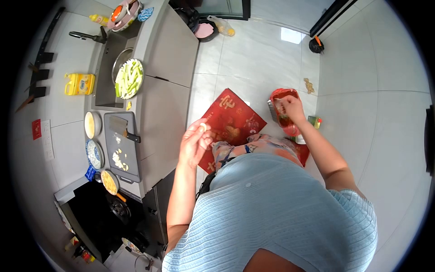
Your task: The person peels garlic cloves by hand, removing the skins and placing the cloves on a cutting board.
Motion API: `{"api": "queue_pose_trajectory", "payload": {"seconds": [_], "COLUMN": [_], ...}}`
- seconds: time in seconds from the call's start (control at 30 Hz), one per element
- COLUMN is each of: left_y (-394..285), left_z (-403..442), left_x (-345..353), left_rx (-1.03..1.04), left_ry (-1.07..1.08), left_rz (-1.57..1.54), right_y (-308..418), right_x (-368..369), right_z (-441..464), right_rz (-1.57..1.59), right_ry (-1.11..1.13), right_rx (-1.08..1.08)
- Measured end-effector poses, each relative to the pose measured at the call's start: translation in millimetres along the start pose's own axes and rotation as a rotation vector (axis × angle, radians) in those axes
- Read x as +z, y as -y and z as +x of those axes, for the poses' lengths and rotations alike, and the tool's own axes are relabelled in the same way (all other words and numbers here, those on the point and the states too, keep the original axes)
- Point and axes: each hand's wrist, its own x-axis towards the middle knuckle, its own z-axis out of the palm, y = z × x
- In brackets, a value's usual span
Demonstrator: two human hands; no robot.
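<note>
And here's the left hand (195,143), out over the red floor mat with gold patterns (232,119), pinching 1 small, pale, rounded piece (203,126) between thumb and fingertips, palm partly turned up. Over to the right hand (292,108): it's down at the mouth of the bin lined with red plastic (290,128), fingers blurred, and I can't tell whether they grip anything. The bin stands on the pale tiled floor (253,54), near the mat.

On the counter, the dark grey cutting board (128,156) carries 1 cleaver with a black handle (119,125) and a scatter of pale slices (118,161). Alongside sit 3 round dishes in a row, the nearest to the stove holding yellowish pieces (109,182). And there, at the sink's edge, 1 plate heaped with light-green cut strips (129,79)!
</note>
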Motion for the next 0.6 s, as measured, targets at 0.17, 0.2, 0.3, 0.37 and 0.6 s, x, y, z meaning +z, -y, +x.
{"api": "queue_pose_trajectory", "payload": {"seconds": [0.17, 0.2, 0.3, 0.37, 0.6], "left_y": [-4.0, -3.9, -5.2, -10.0, -32.7], "left_z": [-14.0, -17.6, -31.4, -47.0, -109.2], "left_x": [-24.4, -30.5, -60.2, -71.7, -162.3], "left_rx": [0.060, 0.063, 0.133, 0.151, 0.385], "left_ry": [-0.133, -0.140, -0.314, -0.513, -0.962], "left_rz": [0.016, 0.013, 0.057, 0.141, 0.432], "right_y": [-114.2, -137.8, -125.4, -98.5, -147.2], "right_x": [-46.7, -58.8, -76.9, -79.5, -85.2], "right_z": [60.5, 70.5, 71.9, 60.6, 82.7], "right_rz": [0.087, -0.246, -0.785, -0.892, -1.055], "right_ry": [-0.140, -0.140, -0.255, -0.251, -0.549], "right_rx": [0.281, 0.072, 0.126, 0.202, -0.042]}}
